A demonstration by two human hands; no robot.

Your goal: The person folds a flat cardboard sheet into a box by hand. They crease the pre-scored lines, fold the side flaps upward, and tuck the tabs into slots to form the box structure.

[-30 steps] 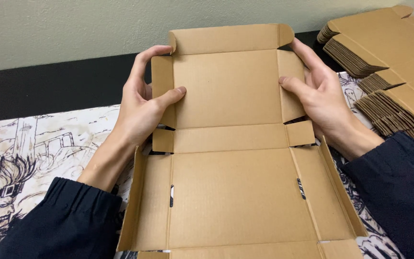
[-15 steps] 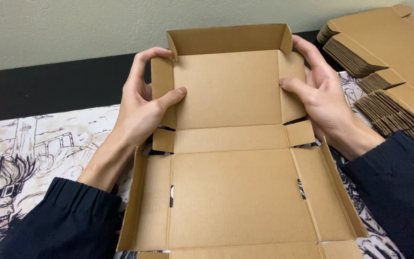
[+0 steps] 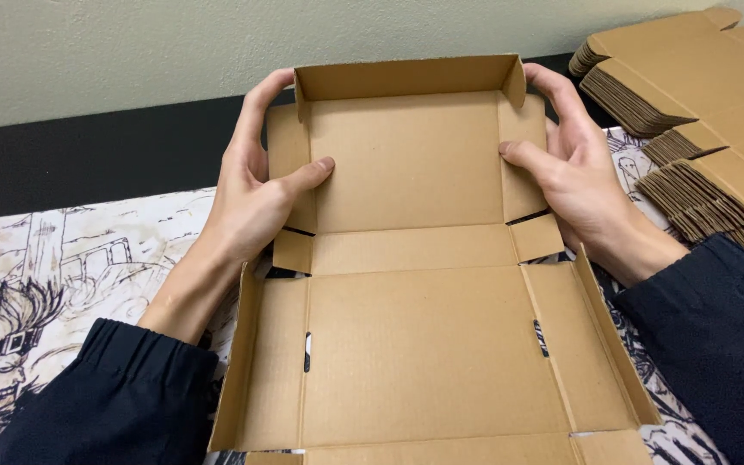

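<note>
While both hands pinch the side flaps, the box (image 3: 411, 258) on the counter (image 3: 88, 159) changes: its far flap (image 3: 406, 77) now stands upright, left hand (image 3: 251, 194) and right hand (image 3: 574, 176) clamping walls.

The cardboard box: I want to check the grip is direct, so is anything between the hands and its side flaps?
Nothing visible. The left hand and right hand both rest bare on the cardboard box, thumbs pressing its side flaps from inside. The stack of flat boxes lies apart, to the right.
</note>
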